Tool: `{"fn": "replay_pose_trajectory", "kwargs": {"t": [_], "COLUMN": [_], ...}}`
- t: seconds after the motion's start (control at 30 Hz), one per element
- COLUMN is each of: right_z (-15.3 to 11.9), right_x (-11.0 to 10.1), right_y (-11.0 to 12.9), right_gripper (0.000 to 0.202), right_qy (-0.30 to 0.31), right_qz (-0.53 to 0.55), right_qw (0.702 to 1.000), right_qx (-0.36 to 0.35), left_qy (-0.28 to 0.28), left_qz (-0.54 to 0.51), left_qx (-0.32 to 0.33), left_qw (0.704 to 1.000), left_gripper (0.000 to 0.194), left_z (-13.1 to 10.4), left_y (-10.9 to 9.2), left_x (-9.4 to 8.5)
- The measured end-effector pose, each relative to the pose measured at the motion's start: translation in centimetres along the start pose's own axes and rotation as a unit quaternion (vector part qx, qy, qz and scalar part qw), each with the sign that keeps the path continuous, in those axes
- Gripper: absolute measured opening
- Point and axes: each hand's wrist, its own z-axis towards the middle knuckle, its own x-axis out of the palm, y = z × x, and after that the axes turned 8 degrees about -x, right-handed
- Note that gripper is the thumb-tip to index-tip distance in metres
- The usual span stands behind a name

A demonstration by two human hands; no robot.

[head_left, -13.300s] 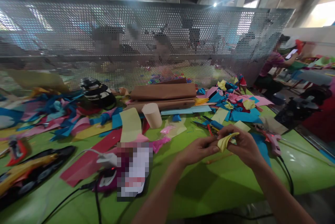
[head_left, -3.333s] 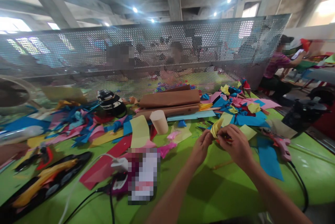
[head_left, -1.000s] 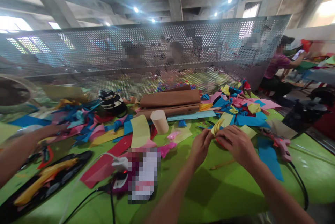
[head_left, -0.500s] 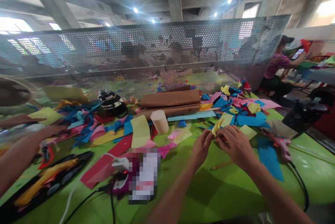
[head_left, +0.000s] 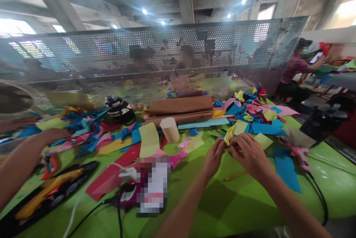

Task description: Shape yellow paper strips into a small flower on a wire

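Left hand [head_left: 214, 155] and right hand [head_left: 248, 151] pinching curled yellow paper strip [head_left: 230, 134] | risk: overtight fingers tearing it.

yellow folded paper piece [head_left: 229, 134], curled, upright, pinched between fingertips above green table [head_left: 239, 197].

Both forearms are bare to the frame's edge, with no sleeve in view. The left hand [head_left: 213, 156] and right hand [head_left: 251, 154] wear no gloves, rings or watch.
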Motion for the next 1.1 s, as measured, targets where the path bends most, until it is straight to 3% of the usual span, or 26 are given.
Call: {"fn": "replay_pose_trajectory", "kwargs": {"t": [0.27, 0.4, 0.57, 0.8, 0.97, 1.1], "right_z": [0.1, 0.3, -0.3, -0.6, -0.1, 0.1], "right_x": [-0.1, -0.7, -1.1, -0.1, 0.3, 0.7], "right_y": [0.2, 0.3, -0.1, -0.8, -1.0, -1.4], "right_gripper": [0.014, 0.008, 0.005, 0.019, 0.003, 0.004], "right_qy": [0.002, -0.007, -0.048, -0.04, -0.033, -0.019], "right_qz": [0.006, 0.058, 0.127, 0.185, 0.207, 0.203], "right_qw": [1.0, 0.998, 0.988, 0.972, 0.97, 0.973], "right_qx": [0.004, 0.009, 0.071, 0.136, 0.124, 0.108], "left_qy": [0.006, 0.015, 0.023, 0.008, 0.016, 0.016], "left_qz": [-0.022, -0.037, -0.051, -0.056, -0.084, -0.077], "left_qx": [-0.016, -0.026, -0.022, -0.047, -0.045, -0.039], "left_qw": [1.0, 0.999, 0.998, 0.997, 0.995, 0.996], "left_gripper": [0.05, 0.056, 0.066, 0.078, 0.076, 0.07], "left_z": [0.1, 0.3, 0.3, 0.3, 0.2, 0.2], "left_y": [0.2, 0.7, 0.5, 0.1, -0.2, -0.2], "left_x": [0.0, -0.3, -0.7, -0.9, -0.9, -1.2]}}
